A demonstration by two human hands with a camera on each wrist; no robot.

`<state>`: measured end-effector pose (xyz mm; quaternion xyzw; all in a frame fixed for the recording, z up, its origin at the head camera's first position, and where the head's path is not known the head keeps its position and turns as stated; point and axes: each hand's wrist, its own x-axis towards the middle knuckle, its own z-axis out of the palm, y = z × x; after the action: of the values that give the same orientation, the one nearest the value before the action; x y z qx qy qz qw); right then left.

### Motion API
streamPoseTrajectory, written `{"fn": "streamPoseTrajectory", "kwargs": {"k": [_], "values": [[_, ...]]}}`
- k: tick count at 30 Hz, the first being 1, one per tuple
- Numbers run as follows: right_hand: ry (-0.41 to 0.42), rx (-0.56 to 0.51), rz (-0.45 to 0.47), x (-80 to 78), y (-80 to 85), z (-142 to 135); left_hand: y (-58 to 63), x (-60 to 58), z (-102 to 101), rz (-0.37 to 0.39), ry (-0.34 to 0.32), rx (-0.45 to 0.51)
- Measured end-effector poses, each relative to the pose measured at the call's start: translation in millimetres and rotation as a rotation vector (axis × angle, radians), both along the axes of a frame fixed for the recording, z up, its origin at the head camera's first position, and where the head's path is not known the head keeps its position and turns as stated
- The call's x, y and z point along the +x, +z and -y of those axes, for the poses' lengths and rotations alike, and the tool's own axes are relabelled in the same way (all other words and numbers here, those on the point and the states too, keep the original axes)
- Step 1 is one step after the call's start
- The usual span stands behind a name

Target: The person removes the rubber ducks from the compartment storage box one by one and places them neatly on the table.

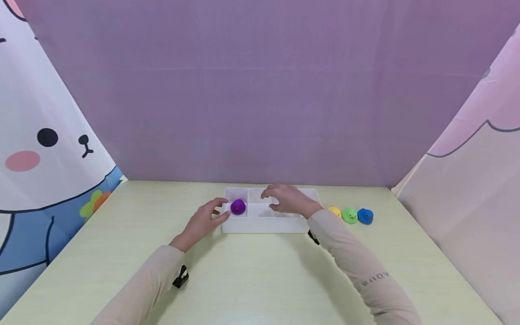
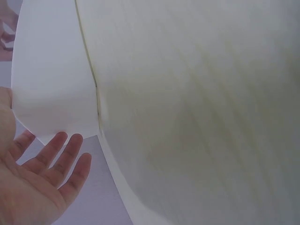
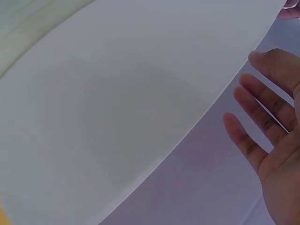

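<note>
A white divided tray (image 1: 266, 225) stands near the back of the table. In its left compartment sits a purple rubber duck (image 1: 238, 206). My left hand (image 1: 205, 221) is at the tray's left end, fingers spread and thumb near the front corner; in the left wrist view its fingertips (image 2: 58, 137) are close beside the tray's end wall (image 2: 56, 108), and I cannot tell whether they touch. My right hand (image 1: 290, 198) hovers over the middle and right compartments with nothing in its fingers. The right wrist view shows that hand (image 3: 276, 131) with fingers apart, near the tray's edge.
Right of the tray stand a yellow duck (image 1: 335, 211), partly behind the right sleeve, a green duck (image 1: 350, 215) and a blue duck (image 1: 365, 216), in a row. A purple cloth (image 1: 260, 99) hangs behind the table (image 1: 252, 280), with printed cloths on both sides.
</note>
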<state>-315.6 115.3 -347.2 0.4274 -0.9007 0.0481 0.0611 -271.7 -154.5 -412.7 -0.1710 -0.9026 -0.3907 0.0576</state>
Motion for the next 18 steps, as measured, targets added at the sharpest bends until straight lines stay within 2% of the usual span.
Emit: {"fn": "streamPoseTrajectory", "kwargs": {"k": [10,18], "values": [[0.009,0.011,0.028,-6.4,2.1,26.6,-1.6,-1.2,0.2,-0.006,0.001,-0.003],[-0.014,0.001,0.115,-13.4,6.2,45.8,-1.3,-2.2,-0.5,-0.011,-0.007,0.002]]}}
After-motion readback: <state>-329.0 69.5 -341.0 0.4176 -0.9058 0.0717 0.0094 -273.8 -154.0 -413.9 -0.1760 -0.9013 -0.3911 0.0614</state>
